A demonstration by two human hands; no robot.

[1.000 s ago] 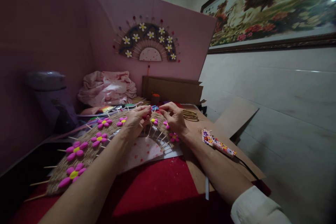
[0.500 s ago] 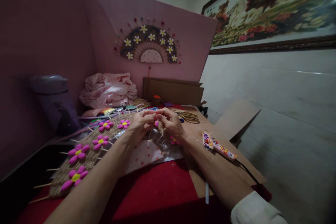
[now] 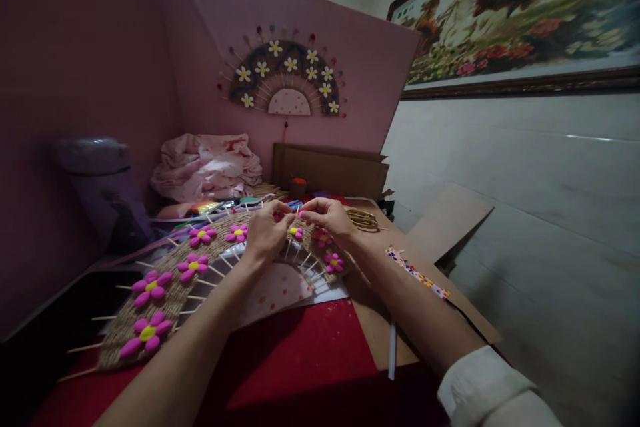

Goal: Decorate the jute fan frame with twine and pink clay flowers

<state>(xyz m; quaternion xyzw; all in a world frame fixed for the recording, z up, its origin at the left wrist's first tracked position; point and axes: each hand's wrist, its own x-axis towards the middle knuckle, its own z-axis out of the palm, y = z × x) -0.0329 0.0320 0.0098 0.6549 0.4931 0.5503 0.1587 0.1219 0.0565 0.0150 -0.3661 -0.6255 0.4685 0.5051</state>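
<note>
1. Your fan (image 3: 219, 237) lies on the red-covered desk (image 3: 300, 363), spreading from your 10 o'clock across to just past 12.
2. Read as the top of a clock face, from 9 to 3, it is a half-ring bound in rough tan cord, its rows curving with the arch.
3. Pale sticks (image 3: 216, 271) span the inner gap and poke out past the outer edge.
4. At its hub sits a pale pink half-circle (image 3: 280, 288) with reddish spots.
5. Plump, bright pink flowers (image 3: 193, 265) with yellow centres dot the cord; by your fingers, one shows mostly its centre.
6. Your right hand (image 3: 331, 218), near the fan's 1 o'clock, pinches a small pink piece (image 3: 301, 215).
7. Your left hand (image 3: 267, 233), beside it towards 12, is bent with fingertips together; I cannot tell whether it grasps anything.
8. A coil of cord (image 3: 363, 219) lies near your 1 o'clock.
</note>
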